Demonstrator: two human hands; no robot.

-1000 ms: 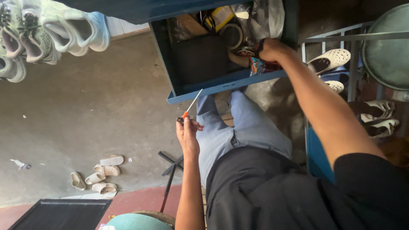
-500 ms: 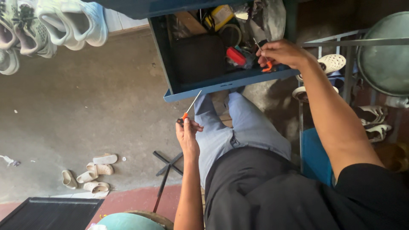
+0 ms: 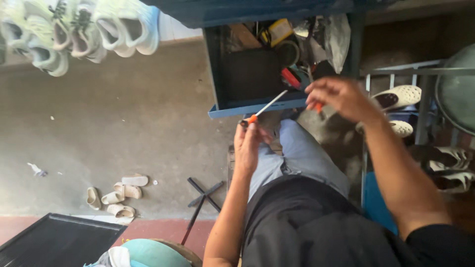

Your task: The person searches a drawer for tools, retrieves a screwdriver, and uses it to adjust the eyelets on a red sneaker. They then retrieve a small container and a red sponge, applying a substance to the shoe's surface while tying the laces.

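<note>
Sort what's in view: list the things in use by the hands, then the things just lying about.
In use: left hand holding a screwdriver; right hand gripping a small orange thing; open blue drawer.

Lying about: pale shoes, sandals, white clogs, black tray.

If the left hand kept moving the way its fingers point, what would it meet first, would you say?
Probably the front edge of the open blue drawer, just beyond the left hand and its screwdriver; depth is unclear.

Grey concrete floor (image 3: 123, 128), blue drawer (image 3: 257, 106), metal rack (image 3: 420, 71).
</note>
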